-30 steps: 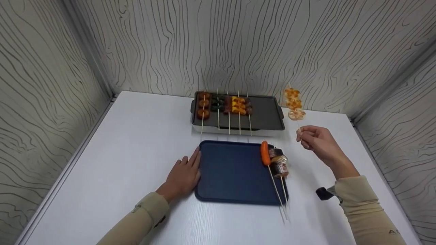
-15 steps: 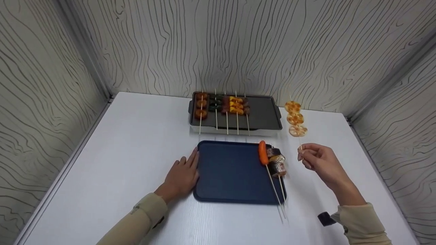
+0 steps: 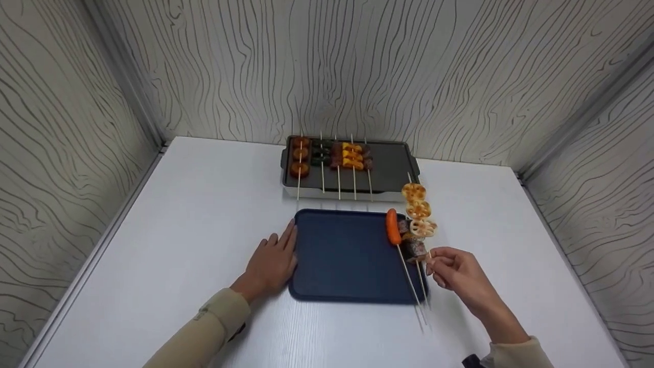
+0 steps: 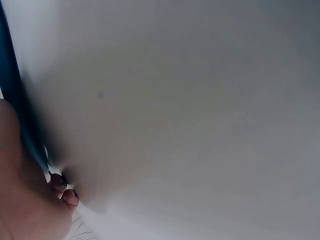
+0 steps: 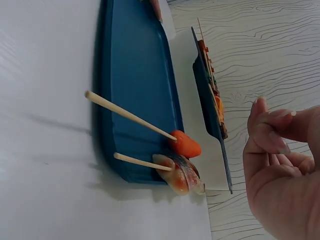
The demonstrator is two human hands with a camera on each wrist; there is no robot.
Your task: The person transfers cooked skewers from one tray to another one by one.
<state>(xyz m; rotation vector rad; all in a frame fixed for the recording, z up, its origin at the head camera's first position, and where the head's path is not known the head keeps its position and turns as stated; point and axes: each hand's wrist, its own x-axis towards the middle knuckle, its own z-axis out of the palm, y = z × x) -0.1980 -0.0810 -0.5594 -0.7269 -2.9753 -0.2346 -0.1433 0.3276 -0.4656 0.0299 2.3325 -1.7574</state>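
Between thumb and fingers, my right hand (image 3: 457,273) pinches the stick of a lotus root skewer (image 3: 419,209) with three pale, browned slices. It is over the right edge of the blue tray (image 3: 342,260), partly covering a skewer of dark-skinned fish-like pieces (image 3: 417,249). Left of that lies an orange sausage skewer (image 3: 392,227); both sticks extend past the tray's front edge. My left hand (image 3: 270,263) lies with straight fingers against the tray's left edge. In the right wrist view the curled right hand (image 5: 285,160) shows, but the lotus slices do not.
Behind the tray stands a dark grill pan (image 3: 391,163) on a white base. Several skewers lie across its left and middle part, among them orange-brown discs (image 3: 300,153) and yellow pieces (image 3: 352,156). Wood-patterned walls (image 3: 327,66) enclose the white table (image 3: 219,194).
My right hand has come nearer and then left with the lotus root skewer, from beside the grill pan to over the tray's right edge. My left hand has stayed against the tray.
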